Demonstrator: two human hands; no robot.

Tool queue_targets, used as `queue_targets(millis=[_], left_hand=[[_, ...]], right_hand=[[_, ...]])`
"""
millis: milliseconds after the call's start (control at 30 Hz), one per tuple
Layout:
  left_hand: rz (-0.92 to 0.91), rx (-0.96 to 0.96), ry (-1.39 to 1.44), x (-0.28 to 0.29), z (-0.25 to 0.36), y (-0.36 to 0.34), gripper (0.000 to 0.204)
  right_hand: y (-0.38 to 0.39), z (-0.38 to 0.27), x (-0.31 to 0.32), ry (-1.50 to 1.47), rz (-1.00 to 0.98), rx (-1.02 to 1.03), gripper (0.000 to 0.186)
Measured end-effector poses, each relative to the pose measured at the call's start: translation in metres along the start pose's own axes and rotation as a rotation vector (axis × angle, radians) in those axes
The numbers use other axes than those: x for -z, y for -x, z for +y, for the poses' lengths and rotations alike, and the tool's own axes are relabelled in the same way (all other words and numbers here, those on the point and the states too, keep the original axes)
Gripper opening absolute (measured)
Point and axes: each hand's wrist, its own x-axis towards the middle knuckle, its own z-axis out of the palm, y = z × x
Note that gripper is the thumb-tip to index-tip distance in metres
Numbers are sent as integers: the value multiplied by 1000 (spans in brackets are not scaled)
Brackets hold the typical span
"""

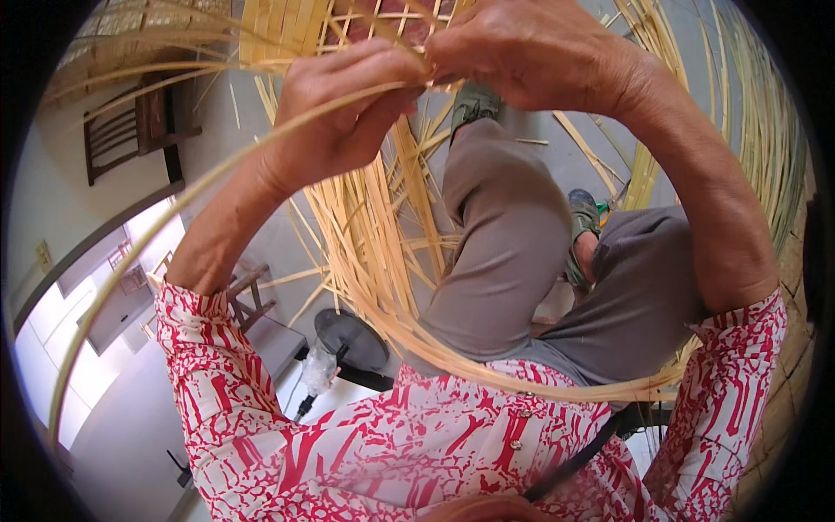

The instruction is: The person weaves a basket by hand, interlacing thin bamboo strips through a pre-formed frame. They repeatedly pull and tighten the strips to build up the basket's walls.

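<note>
My left hand (pixel 344 109) is closed on a long, thin pale bamboo-like strip (pixel 178 204), which curves down to the lower left. My right hand (pixel 513 56) is pinched beside the left fingertips, at the same strip; exactly what its fingertips grip is partly hidden. Just behind both hands, at the top, is an open lattice of woven strips (pixel 357 26) over a reddish surface, with long flat strips fanning out from it.
Loose strips (pixel 348 235) lie in a heap left of my legs (pixel 496 244) and at right (pixel 757 148). A dark wooden chair (pixel 143 130) stands at left. A black round stand (pixel 361 339) with a plastic-wrapped pole is at lower left, near a wooden stool (pixel 252 287).
</note>
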Motion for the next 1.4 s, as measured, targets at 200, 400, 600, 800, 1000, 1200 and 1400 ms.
queue_targets(millis=[200, 400, 600, 800, 1000, 1200, 1400], left_hand=[[-107, -291, -126, 18, 5, 5, 31], [-168, -342, -170, 39, 34, 5, 27], [-125, -213, -180, 45, 32, 13, 28], [106, -69, -121, 19, 13, 9, 26], [161, 104, -57, 8, 5, 7, 23], [446, 396, 54, -19, -8, 12, 20], [581, 497, 84, -31, -22, -3, 12]], right_hand=[[-1, -16, 11, 75, 19, 72, 11], [-10, -37, 31, 92, -1, 141, 12], [-16, -38, 32, 74, 15, 92, 9], [-10, -18, 30, 113, -86, -92, 8], [-7, 0, 14, 52, -76, -202, 7], [-10, 16, 5, 61, -66, -294, 12], [-20, 31, -10, 186, 87, -385, 10]])
